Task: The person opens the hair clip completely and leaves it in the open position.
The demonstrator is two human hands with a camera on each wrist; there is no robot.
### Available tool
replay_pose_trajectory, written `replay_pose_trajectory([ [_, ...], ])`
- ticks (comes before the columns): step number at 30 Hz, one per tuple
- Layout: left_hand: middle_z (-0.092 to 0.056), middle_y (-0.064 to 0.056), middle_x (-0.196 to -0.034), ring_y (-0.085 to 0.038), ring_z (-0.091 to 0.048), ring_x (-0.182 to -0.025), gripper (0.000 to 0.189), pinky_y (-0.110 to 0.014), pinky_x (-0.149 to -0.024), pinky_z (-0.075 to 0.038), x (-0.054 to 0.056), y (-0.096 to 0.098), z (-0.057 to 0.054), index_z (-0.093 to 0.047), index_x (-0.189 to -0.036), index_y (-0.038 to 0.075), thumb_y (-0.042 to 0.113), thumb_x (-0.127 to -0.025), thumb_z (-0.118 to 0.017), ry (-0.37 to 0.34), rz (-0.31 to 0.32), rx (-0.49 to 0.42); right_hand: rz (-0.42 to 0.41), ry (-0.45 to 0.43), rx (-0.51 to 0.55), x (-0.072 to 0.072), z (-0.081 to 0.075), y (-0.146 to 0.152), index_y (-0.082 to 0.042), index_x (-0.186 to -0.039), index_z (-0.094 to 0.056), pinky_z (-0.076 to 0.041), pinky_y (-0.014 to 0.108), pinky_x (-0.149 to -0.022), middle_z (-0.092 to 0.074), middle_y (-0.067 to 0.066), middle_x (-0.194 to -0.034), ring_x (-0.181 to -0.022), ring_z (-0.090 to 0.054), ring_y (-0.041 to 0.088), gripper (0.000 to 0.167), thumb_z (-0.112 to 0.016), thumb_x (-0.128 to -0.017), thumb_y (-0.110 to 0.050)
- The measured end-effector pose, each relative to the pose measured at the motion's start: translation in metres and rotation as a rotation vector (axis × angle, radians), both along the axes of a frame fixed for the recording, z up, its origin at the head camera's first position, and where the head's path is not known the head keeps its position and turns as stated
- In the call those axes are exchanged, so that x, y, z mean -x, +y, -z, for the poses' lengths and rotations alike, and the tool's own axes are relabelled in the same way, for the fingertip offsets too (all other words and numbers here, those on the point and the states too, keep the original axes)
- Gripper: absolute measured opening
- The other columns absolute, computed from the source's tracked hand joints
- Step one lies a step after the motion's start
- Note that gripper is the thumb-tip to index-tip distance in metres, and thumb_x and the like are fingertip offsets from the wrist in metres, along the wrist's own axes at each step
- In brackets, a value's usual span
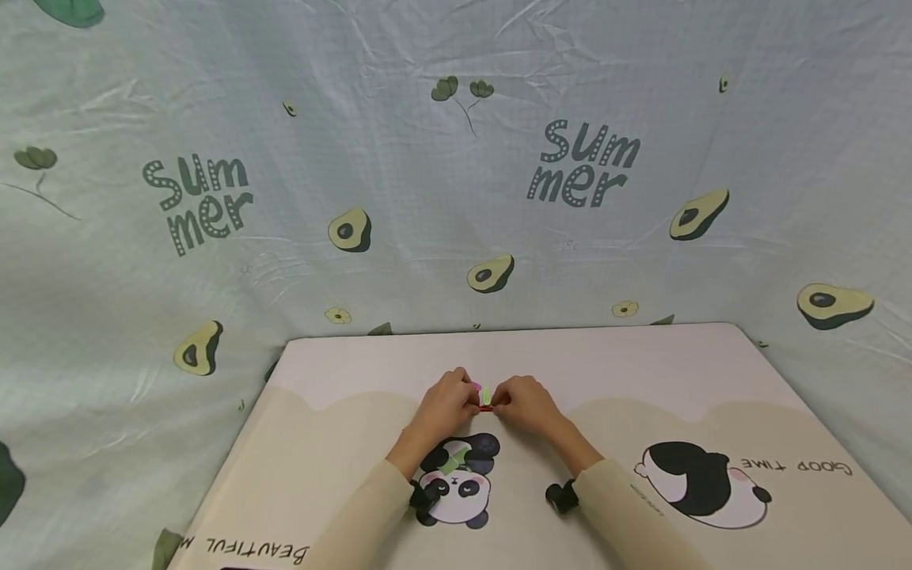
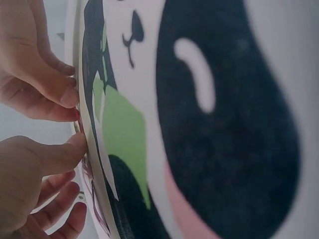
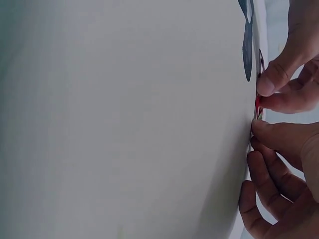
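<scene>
A small, thin red piece (image 1: 486,408) lies low over the table between my two hands; its kind cannot be told. My left hand (image 1: 450,402) pinches its left end between thumb and fingers. From the other side my right hand (image 1: 527,404) pinches the right end, thumb and forefinger together. Just behind the red piece a small light-green strip (image 1: 486,395) shows between the hands. A bit of pink (image 1: 476,386) peeks out by the left fingertips. In the right wrist view, red (image 3: 258,103) shows beside the left thumb, with the rest hidden by fingers.
The table cover (image 1: 570,364) carries a printed panda (image 1: 456,487) in front of the left hand and a printed black-and-white animal (image 1: 705,484) at the right. Behind the table hangs a pale curtain (image 1: 427,174) with avocado prints. A dark edge (image 1: 238,568) shows at the near left.
</scene>
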State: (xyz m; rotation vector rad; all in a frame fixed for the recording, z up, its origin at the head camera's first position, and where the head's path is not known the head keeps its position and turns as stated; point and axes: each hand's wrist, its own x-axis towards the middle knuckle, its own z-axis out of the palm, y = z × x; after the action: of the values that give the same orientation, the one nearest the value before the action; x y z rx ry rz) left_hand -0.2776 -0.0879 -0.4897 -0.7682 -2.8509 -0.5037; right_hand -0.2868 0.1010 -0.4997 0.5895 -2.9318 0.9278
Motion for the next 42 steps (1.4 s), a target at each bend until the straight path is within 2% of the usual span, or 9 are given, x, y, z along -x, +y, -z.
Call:
replay_pose_trajectory([
  [8, -0.065, -0.003, -0.102, -0.021, -0.059, -0.095, 0.005, -0.034, -0.080, -0.052, -0.002, 0.001, -0.002, -0.081, -0.090, 0.012, 0.017, -0.089, -0.082, 0.021, 0.009, 0.057, -0.003, 0.002, -0.018, -0.001, -0.001, -0.002, -0.005, -0.085, -0.080, -0.054, 0.034, -0.071, -0.074, -0.003, -0.076, -0.073, -0.062, 0.011, 0.005, -0.079, -0.086, -0.010],
  [12, -0.068, -0.003, -0.098, -0.021, -0.060, -0.091, 0.005, -0.033, -0.076, -0.051, -0.002, 0.001, 0.000, -0.079, -0.091, 0.014, 0.019, -0.089, -0.081, 0.077, 0.016, 0.118, -0.011, 0.006, -0.028, -0.001, -0.002, -0.002, -0.006, -0.084, -0.080, -0.052, 0.032, -0.070, -0.073, -0.004, -0.075, -0.071, -0.060, 0.009, 0.005, -0.078, -0.085, -0.011],
  [16, -0.072, -0.001, -0.090, -0.020, -0.060, -0.082, 0.009, -0.032, -0.070, -0.049, -0.002, 0.001, 0.000, -0.078, -0.090, 0.015, 0.023, -0.089, -0.082, 0.126, 0.028, 0.125, -0.025, 0.012, -0.012, 0.000, -0.001, 0.000, -0.007, -0.082, -0.079, -0.050, 0.030, -0.067, -0.072, -0.004, -0.074, -0.069, -0.058, 0.008, 0.006, -0.077, -0.085, -0.011],
  [21, -0.076, 0.000, -0.085, -0.019, -0.059, -0.076, 0.009, -0.031, -0.067, -0.046, -0.002, 0.001, -0.001, -0.078, -0.088, 0.015, 0.023, -0.089, -0.082, 0.141, 0.034, 0.090, -0.056, 0.020, 0.011, 0.000, -0.004, 0.003, -0.006, -0.083, -0.080, -0.050, 0.027, -0.067, -0.072, -0.003, -0.075, -0.069, -0.059, 0.006, 0.004, -0.077, -0.084, -0.009],
  [25, -0.076, 0.001, -0.087, -0.017, -0.060, -0.077, 0.005, -0.029, -0.069, -0.048, -0.002, 0.001, -0.003, -0.080, -0.091, 0.014, 0.019, -0.089, -0.081, 0.093, 0.031, 0.053, -0.062, 0.032, 0.024, 0.001, -0.006, 0.006, -0.005, -0.084, -0.080, -0.051, 0.026, -0.068, -0.074, -0.001, -0.076, -0.070, -0.063, 0.006, 0.004, -0.077, -0.083, -0.007],
  [31, -0.074, -0.001, -0.087, -0.015, -0.064, -0.080, 0.008, -0.031, -0.074, -0.053, -0.004, 0.002, -0.007, -0.080, -0.098, 0.010, 0.011, -0.090, -0.078, 0.006, 0.027, -0.075, -0.036, 0.014, 0.087, -0.001, -0.011, 0.011, -0.003, -0.086, -0.079, -0.051, 0.022, -0.063, -0.075, 0.003, -0.077, -0.069, -0.063, 0.007, 0.004, -0.076, -0.085, -0.005],
  [36, -0.074, -0.004, -0.089, -0.015, -0.066, -0.081, 0.008, -0.029, -0.075, -0.054, -0.005, 0.004, -0.007, -0.080, -0.098, 0.007, 0.008, -0.092, -0.076, -0.026, 0.043, -0.170, -0.018, 0.007, 0.118, -0.003, -0.012, 0.014, -0.003, -0.085, -0.079, -0.051, 0.021, -0.064, -0.075, 0.003, -0.078, -0.069, -0.063, 0.006, 0.004, -0.077, -0.087, -0.006],
  [42, -0.076, -0.006, -0.092, -0.018, -0.069, -0.084, 0.007, -0.029, -0.073, -0.054, -0.006, 0.005, -0.007, -0.080, -0.096, 0.006, 0.008, -0.092, -0.075, -0.033, 0.053, -0.230, -0.031, 0.035, 0.153, -0.004, -0.010, 0.020, -0.004, -0.085, -0.078, -0.052, 0.021, -0.065, -0.074, 0.003, -0.077, -0.070, -0.063, 0.006, 0.004, -0.078, -0.087, -0.007],
])
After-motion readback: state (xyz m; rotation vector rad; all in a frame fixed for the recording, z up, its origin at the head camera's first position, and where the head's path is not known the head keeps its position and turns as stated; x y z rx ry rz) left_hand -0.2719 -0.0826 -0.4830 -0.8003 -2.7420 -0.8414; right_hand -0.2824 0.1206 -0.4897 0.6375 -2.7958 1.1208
